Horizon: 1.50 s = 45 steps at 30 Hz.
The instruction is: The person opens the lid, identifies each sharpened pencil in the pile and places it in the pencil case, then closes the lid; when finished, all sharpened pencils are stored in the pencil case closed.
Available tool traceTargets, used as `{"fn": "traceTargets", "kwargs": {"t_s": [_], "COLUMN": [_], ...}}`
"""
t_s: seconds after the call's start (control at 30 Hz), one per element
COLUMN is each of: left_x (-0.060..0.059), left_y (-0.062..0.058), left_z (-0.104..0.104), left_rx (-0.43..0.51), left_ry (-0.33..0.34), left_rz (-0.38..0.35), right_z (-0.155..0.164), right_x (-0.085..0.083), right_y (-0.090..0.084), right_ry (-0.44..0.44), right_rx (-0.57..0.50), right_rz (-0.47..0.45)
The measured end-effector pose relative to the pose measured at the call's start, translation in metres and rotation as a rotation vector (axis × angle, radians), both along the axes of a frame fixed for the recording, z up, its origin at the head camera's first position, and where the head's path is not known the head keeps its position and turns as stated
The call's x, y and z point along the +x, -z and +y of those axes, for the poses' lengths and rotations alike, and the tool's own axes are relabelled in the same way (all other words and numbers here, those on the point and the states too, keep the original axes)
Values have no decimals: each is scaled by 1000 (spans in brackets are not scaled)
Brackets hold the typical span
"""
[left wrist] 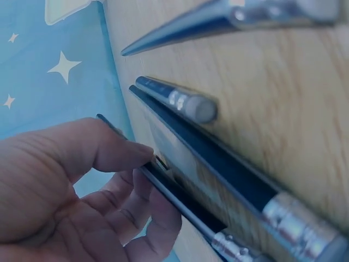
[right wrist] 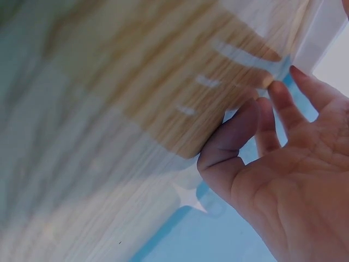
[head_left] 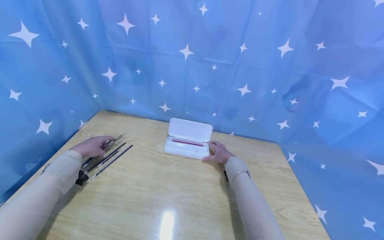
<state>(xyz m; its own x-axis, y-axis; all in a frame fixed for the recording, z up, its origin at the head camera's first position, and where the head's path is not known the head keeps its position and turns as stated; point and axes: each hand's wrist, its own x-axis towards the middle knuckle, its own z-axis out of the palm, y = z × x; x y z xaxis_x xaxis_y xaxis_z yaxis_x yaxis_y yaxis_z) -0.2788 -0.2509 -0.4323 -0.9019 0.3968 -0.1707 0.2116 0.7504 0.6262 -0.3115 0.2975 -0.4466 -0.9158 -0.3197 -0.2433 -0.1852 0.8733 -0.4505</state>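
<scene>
a dark pencil [left wrist: 180,202] was pinched by the left hand [head_left: 93,146] while the open white pencil case [head_left: 188,141] was steadied by the relaxed right hand [head_left: 219,153], so a lift and carry to the case seemingly came next.

- The left hand [left wrist: 65,191] pinches a dark pencil [left wrist: 180,199] between thumb and curled fingers;
- three more pencils [left wrist: 218,164] lie just beside it on the wooden table [left wrist: 283,98];
- a blue star-patterned cloth [left wrist: 49,65] hangs behind
</scene>
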Motion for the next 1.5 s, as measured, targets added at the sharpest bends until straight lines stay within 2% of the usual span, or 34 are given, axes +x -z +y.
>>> {"fn": "traceTargets", "kwargs": {"t_s": [0.23,0.43,0.67,0.87,1.33,1.5], "left_x": [2,0,-3,-1,-1,-2], "left_y": [-2,-5,-10,-14,-14,-12], "left_z": [-5,-9,-13,-13,-10,-11], "left_rx": [-10,-16,-21,9,124,163], "left_ry": [30,27,20,12,-50,-100], "left_rz": [36,82,172,201,278,307], "right_z": [-2,-2,-2,-1,-4,-4], "right_x": [-1,-1,0,0,2,2], "right_y": [2,2,1,3,-1,0], "right_ry": [-4,-2,0,2,9,15], "right_rx": [2,6,11,13,11,6], "right_rz": [4,5,8,15,23,19]}}
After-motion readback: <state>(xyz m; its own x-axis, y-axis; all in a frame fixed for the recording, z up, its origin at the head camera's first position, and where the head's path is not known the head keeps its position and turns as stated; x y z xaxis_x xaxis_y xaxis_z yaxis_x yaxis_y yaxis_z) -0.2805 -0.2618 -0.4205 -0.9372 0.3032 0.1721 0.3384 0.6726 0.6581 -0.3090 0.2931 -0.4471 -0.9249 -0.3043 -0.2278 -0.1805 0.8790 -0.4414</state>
